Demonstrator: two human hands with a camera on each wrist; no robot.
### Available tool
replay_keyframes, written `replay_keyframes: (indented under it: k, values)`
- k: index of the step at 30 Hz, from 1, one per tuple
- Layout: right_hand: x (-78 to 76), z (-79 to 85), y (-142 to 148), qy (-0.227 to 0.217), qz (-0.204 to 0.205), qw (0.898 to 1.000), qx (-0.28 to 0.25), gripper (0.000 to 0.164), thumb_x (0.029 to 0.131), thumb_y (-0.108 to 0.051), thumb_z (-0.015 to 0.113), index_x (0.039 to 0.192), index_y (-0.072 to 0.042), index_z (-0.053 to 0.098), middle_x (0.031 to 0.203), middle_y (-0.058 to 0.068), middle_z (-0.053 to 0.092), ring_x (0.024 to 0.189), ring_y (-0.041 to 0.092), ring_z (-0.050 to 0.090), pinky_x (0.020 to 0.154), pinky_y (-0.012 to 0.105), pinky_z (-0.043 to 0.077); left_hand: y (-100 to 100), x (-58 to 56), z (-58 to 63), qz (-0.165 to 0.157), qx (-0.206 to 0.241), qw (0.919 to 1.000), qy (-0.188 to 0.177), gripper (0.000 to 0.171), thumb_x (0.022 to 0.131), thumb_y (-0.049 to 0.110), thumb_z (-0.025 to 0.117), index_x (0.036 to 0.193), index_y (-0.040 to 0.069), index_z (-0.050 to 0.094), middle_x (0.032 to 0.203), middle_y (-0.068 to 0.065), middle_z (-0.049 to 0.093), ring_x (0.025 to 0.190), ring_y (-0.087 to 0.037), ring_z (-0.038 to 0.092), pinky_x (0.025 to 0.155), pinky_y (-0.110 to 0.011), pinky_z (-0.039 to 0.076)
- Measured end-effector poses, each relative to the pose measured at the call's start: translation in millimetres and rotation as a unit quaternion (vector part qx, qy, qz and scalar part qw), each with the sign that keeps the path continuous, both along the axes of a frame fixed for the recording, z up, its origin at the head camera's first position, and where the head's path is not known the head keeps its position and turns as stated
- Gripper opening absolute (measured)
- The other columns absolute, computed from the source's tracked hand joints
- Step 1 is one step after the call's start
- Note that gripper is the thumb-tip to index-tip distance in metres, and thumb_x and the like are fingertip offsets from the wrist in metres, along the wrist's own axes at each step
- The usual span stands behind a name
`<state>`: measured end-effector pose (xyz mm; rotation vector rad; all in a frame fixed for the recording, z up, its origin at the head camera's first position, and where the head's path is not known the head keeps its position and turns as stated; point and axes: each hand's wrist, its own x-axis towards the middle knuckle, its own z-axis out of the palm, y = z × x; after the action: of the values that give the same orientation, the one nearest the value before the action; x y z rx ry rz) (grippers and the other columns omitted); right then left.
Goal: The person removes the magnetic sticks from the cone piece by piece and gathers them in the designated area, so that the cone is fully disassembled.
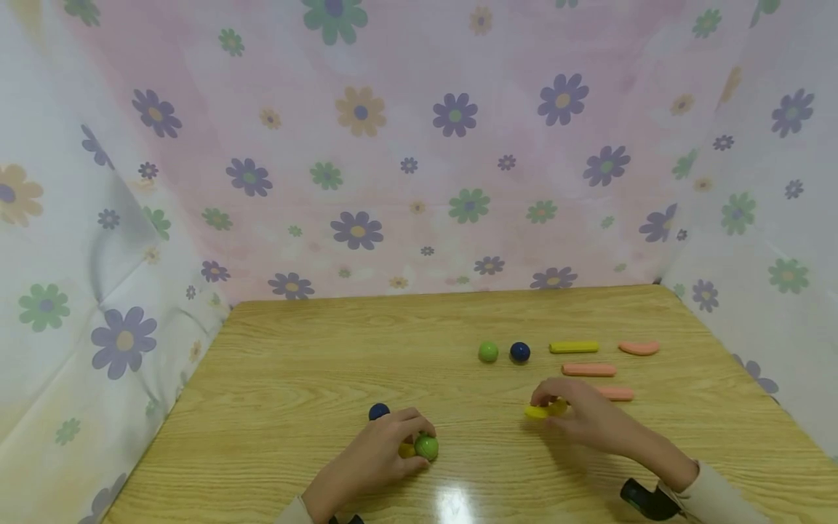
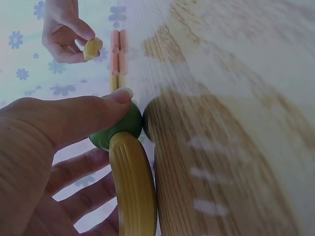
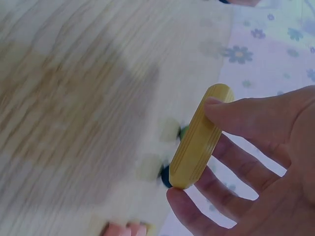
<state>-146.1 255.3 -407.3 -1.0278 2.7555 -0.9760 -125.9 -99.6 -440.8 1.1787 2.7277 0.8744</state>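
Near the front of the table, my left hand [image 1: 380, 450] holds a glossy green ball [image 1: 427, 447] between thumb and fingers. A curved, ridged yellow stick [image 2: 135, 187] lies against that ball in the left wrist view, mostly hidden by the hand in the head view. Just beyond the left fingers sits a dark blue ball [image 1: 379, 412], partly covered. My right hand [image 1: 592, 418] pinches a ridged yellow piece [image 3: 199, 142] between thumb and fingertips, raised over the table in the right wrist view. Behind this hand, a straight pink stick [image 1: 617, 394] is partly hidden.
Farther back on the wooden table [image 1: 327, 342] are another green ball [image 1: 488, 352], a second dark blue ball [image 1: 520, 352], a straight yellow stick [image 1: 573, 347], a pink stick [image 1: 589, 370] and a curved pink piece [image 1: 639, 348]. Flowered cloth [image 1: 406, 196] surrounds the back and sides.
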Motion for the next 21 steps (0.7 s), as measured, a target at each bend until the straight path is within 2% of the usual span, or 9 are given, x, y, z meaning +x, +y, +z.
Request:
replay_keyframes:
  k: [6,9,16,21]
  values:
    - [-0.6,2.0,18,0.064,0.014,0.998,-0.015,0.035,0.076,0.001,0.075,0.103,-0.018,0.063,0.095,-0.008,0.06,0.084,0.007,0.056,0.068,0.028,0.049,-1,0.4,-0.2,0.0,0.001,1.0,0.004,0.027,0.083,0.023,0.075,0.107,0.02,0.063,0.104,0.011,0.056,0.083,0.0,0.053,0.07,-0.015,0.046]
    - [-2.2,3.6,25,0.08,0.016,0.996,-0.019,0.036,0.074,0.004,0.075,0.1,-0.018,0.064,0.094,-0.008,0.06,0.082,0.007,0.056,0.064,0.028,0.05,-1,0.6,-0.5,-0.003,0.003,1.0,0.006,0.027,0.083,0.023,0.075,0.107,0.019,0.063,0.105,0.01,0.057,0.082,0.0,0.054,0.07,-0.015,0.046]
    - [-4.7,10.8,46,0.057,-0.042,0.998,-0.001,0.035,0.075,0.002,0.075,0.101,-0.019,0.065,0.1,0.001,0.065,0.087,0.01,0.06,0.063,0.031,0.052,-1,0.7,-0.9,-0.008,0.008,0.9999,0.004,0.027,0.083,0.022,0.074,0.107,0.019,0.063,0.106,0.009,0.057,0.083,-0.001,0.054,0.069,-0.015,0.046]
    - [-6.1,11.3,61,0.101,-0.06,0.993,-0.006,0.036,0.073,0.001,0.077,0.101,-0.018,0.066,0.096,-0.006,0.064,0.085,0.008,0.06,0.064,0.028,0.051,-1,0.2,-0.7,-0.006,0.009,0.9999,0.0,0.027,0.083,0.023,0.074,0.107,0.019,0.063,0.107,0.009,0.057,0.083,-0.001,0.055,0.069,-0.015,0.047]
